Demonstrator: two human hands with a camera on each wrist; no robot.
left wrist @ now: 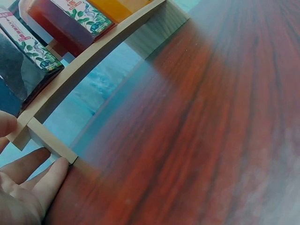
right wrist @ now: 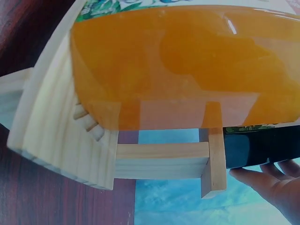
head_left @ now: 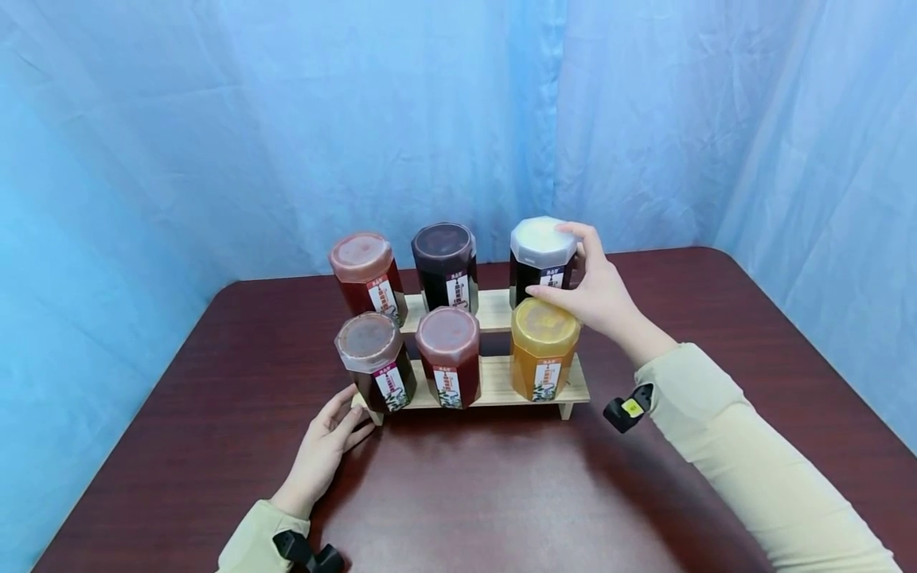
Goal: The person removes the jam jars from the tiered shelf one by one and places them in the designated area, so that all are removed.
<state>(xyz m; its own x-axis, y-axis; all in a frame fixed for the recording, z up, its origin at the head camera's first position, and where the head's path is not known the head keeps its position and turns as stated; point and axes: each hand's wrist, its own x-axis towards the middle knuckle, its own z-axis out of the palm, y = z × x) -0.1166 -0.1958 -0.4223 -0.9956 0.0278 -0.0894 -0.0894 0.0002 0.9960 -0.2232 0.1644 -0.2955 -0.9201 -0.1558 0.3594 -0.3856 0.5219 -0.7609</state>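
Sleeve (head_left: 752, 461), jar (head_left: 539, 256) in right hand (head_left: 600, 288)

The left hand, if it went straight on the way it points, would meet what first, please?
Most likely the wooden rack: the left hand already touches its left end. The front-left dark jar stands just beyond, though depth is hard to judge.

- In the head view, cannot see most of the base of the white-lidded jar (head_left: 539, 256) at the far right corner of the rack (head_left: 496, 382), behind the yellow jar (head_left: 544, 346).
- Cannot read the fine print on the labels (head_left: 390, 387) there.
- Past the right-wrist view's right border, cannot see the yellow jar's lid or the rest of the right hand (right wrist: 272, 185).
- Cannot see the near edge of the tabletop (head_left: 494, 477), below the head view.
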